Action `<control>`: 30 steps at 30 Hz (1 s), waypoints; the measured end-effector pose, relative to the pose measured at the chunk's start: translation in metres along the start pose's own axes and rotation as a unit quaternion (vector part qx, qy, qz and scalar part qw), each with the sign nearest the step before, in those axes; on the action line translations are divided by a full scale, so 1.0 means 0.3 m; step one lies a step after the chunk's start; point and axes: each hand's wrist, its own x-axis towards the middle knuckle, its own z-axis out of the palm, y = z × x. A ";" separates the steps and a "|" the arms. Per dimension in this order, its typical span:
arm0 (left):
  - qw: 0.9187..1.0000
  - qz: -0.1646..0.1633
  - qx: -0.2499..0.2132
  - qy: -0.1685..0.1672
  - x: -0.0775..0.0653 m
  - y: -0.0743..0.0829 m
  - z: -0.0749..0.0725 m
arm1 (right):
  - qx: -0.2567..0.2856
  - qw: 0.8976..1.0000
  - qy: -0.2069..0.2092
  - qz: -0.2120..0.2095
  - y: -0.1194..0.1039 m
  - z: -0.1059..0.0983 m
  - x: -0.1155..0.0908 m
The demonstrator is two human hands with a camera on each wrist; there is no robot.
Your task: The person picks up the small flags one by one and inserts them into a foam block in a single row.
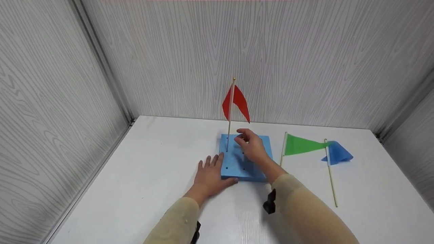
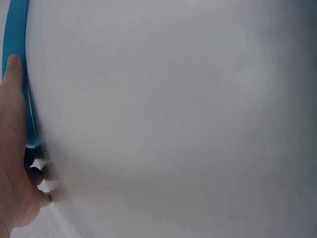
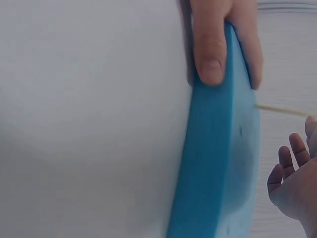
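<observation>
A light-blue block (image 1: 234, 162) with small holes lies on the white table. In one of its left holes stands a red flag (image 1: 240, 101) on a thin stick tipped with a gold ball. My left hand (image 1: 209, 177) steadies the block at its near left corner, fingers straight along the left side and thumb against the front edge; the left wrist view shows that thumb on the blue side (image 2: 17, 29). Over the block hovers my right hand (image 1: 253, 146), its fingers loosely bent beside the flag's stick (image 3: 282, 110). It appears to hold nothing.
To the right of the block lies a green flag (image 1: 300, 145), the lower end of its stick hidden behind my right forearm. Farther right is a blue flag (image 1: 338, 153) on its stick, touched by the green tip. Grey wood-grain walls (image 1: 176, 61) enclose the table.
</observation>
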 end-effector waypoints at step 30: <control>1.000 0.005 -0.002 -0.004 0.004 -0.003 0.006 | -0.144 0.987 0.055 0.040 0.484 -0.811 -0.350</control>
